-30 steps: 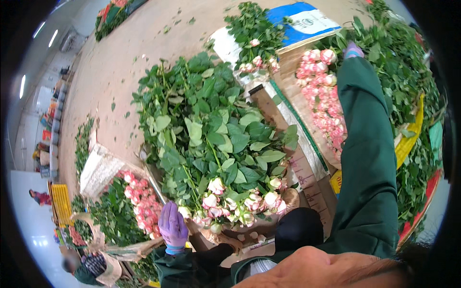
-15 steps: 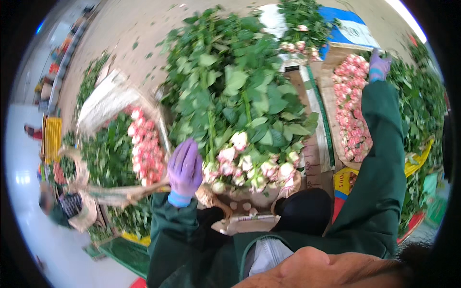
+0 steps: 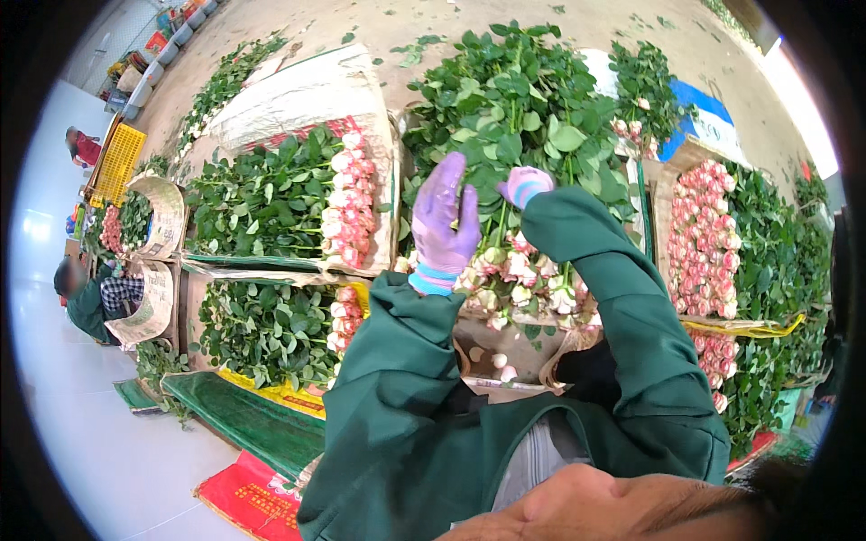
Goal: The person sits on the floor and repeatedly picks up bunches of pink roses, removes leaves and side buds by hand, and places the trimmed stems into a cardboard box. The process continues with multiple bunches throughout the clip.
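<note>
Nearest, the person's smooth green sleeves (image 3: 388, 338) flank loose pale petals (image 3: 509, 372). Beyond lie cream-pink roses (image 3: 519, 269), blooms toward the person, leafy stems pointing away. Over them are 2 purple-gloved hands: the left hand (image 3: 444, 221) is released, fingers straight and thumb apart; the right hand (image 3: 525, 187) is among the stems, and whether its fingers grasp 1 cannot be told. A sleeve or palm pressing down could bruise blooms; tangled stems tugged hard could snap. The blooms are rounded and layered, the leaves (image 3: 469, 90) broad and thin. Leftward, pink roses (image 3: 349, 207) form a dense column; farther are a creased white sheet (image 3: 298, 99) and a perforated yellow crate (image 3: 115, 167).
</note>
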### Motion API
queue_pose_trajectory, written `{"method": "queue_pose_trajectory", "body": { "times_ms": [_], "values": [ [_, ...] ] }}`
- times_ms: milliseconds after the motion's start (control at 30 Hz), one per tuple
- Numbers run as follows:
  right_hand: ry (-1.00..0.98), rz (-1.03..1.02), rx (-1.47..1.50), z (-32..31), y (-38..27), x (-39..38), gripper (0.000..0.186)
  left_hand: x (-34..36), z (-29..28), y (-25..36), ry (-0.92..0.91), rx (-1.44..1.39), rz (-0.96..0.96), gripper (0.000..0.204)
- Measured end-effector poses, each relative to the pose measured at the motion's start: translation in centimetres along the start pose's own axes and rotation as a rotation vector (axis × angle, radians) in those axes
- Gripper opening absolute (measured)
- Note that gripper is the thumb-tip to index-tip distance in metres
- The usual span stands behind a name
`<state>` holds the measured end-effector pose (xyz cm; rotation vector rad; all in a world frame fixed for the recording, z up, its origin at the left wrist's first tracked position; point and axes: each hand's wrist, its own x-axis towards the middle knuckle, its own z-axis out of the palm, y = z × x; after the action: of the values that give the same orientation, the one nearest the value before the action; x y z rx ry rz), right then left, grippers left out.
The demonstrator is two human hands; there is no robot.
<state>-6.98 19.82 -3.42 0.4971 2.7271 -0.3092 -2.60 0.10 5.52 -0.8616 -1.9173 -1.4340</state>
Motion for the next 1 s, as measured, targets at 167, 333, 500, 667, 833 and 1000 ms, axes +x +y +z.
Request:
{"method": "queue_pose_trajectory", "body": {
  "times_ms": [167, 333, 500, 667, 833, 1000],
  "values": [
    [0.037, 0.061, 0.499, -2.5, 2.5, -0.6, 0.046, 0.7, -2.2, 0.4, 0.074, -0.055, -0.002, 0.040],
    [0.059, -0.152, 1.347, -9.2, 5.5, -4.6, 0.037, 0.7, -3.5, 0.5, 0.065, -0.057, 0.026, 0.042],
    [-0.121, -0.308, 1.722, -10.2, 5.5, -7.9, 0.017, 1.0, -3.8, 0.8, 0.092, -0.052, 0.053, 0.042],
    [0.202, -0.211, 1.458, -7.1, 4.6, -10.7, 0.023, 0.7, -4.3, 1.5, 0.082, -0.108, -0.076, 0.037],
    [0.193, -0.205, 1.416, 1.0, 3.8, -18.5, 0.033, 0.4, -4.5, 2.3, 0.039, -0.007, 0.085, 0.042],
    [0.345, -0.302, 1.386, 7.5, 3.7, -23.4, 0.030, -0.3, -3.6, 4.4, -0.081, -0.074, 0.233, 0.047]
  ]
}}
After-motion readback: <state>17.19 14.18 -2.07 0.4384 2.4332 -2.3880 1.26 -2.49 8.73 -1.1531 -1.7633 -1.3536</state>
